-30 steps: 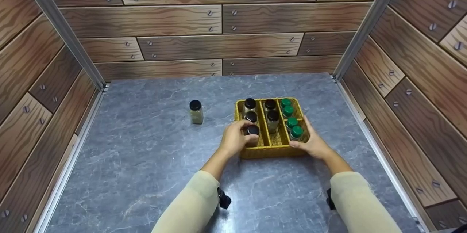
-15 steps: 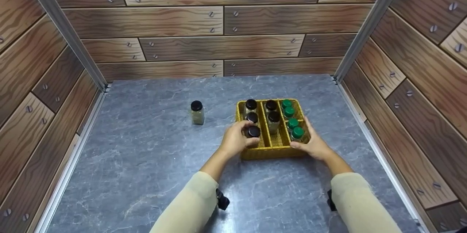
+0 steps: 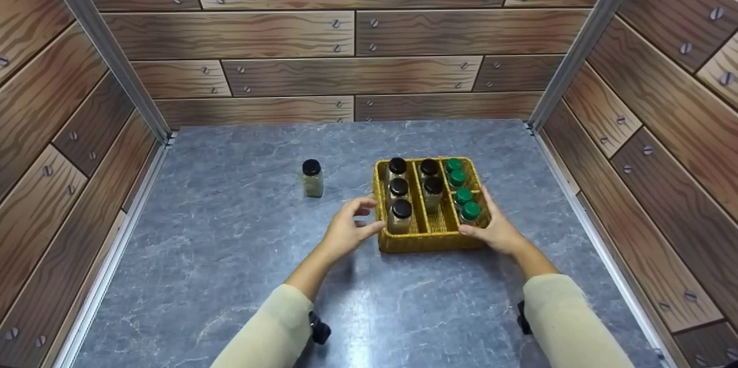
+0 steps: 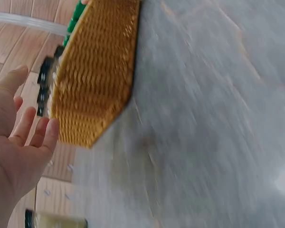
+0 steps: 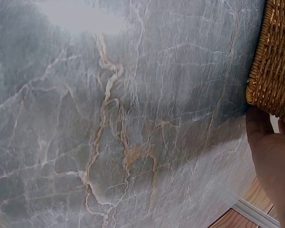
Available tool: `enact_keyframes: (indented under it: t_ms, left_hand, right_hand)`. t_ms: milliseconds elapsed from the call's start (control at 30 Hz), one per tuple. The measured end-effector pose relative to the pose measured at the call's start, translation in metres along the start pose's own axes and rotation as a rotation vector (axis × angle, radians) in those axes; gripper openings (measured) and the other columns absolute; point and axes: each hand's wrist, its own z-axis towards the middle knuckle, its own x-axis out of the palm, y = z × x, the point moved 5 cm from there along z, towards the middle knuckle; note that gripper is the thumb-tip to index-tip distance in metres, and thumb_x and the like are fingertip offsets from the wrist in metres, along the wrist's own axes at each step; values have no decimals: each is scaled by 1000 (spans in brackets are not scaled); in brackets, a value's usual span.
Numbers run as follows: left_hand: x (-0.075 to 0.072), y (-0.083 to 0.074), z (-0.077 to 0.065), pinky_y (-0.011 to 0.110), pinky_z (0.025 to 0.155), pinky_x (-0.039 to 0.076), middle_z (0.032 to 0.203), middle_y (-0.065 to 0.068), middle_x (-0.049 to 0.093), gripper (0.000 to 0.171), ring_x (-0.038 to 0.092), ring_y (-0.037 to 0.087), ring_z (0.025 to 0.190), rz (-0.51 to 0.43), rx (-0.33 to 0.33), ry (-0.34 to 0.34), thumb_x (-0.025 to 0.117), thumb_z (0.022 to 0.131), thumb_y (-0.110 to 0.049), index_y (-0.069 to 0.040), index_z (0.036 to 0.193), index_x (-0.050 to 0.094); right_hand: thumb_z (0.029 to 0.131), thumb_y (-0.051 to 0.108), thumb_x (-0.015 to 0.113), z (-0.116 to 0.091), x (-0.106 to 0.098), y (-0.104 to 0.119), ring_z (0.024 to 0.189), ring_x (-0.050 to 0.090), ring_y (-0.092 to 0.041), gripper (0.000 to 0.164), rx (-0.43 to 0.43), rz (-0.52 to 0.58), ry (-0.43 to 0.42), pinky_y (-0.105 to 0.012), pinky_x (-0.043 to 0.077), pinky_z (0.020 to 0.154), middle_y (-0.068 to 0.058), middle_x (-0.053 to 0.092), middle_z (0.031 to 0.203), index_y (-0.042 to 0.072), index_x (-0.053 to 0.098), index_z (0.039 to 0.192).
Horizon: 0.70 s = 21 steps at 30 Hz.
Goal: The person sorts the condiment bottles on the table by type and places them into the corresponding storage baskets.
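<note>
A yellow wicker basket with dividers stands on the grey marbled table. Its left compartment holds a file of three black-lidded spice jars, the front one by the near wall. Two more black-lidded jars stand in the middle compartment, and several green-lidded jars fill the right side. My left hand is just outside the basket's left wall, fingers spread and holding nothing; the left wrist view shows its palm beside the wicker. My right hand grips the basket's front right corner, thumb over the rim.
Left of the basket, one black-lidded jar of pale contents stands alone on the table. Wood-patterned panels with metal edge strips enclose the table at the back and sides.
My left hand has let go of the front left black-lidded jar and drawn back left, out of the basket. That jar stays in the compartment. My right hand keeps its place at the corner.
</note>
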Motion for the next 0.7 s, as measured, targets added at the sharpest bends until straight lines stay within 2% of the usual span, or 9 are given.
enact_keyframes:
  t_ms: [233, 567, 700]
  left_hand:
    - [-35, 24, -16, 65, 107, 57, 137, 33, 66, 49, 64, 54, 125, 44, -21, -55, 84, 95, -16, 7, 132, 62]
    - [-93, 52, -30, 61, 107, 58, 134, 31, 68, 43, 66, 50, 124, 70, -95, -179, 85, 93, -7, 8, 128, 64]
    - [-111, 60, -33, 60, 109, 58, 134, 28, 69, 42, 67, 47, 124, 98, -130, -202, 85, 93, -7, 6, 128, 64]
  right_hand:
    - [91, 33, 89, 1, -1, 1, 164, 8, -59, 133, -31, 1, 3, -74, 11, 133, -34, -1, 179, 24, -14, 174]
    - [91, 32, 90, 2, 1, 1, 162, 13, -62, 135, -14, 8, 1, -74, 10, 133, -38, 1, 177, 25, -17, 173]
    - [92, 33, 89, 1, 0, 0, 162, 12, -62, 134, -5, 5, 0, -75, 8, 133, -37, 0, 177, 27, -17, 173]
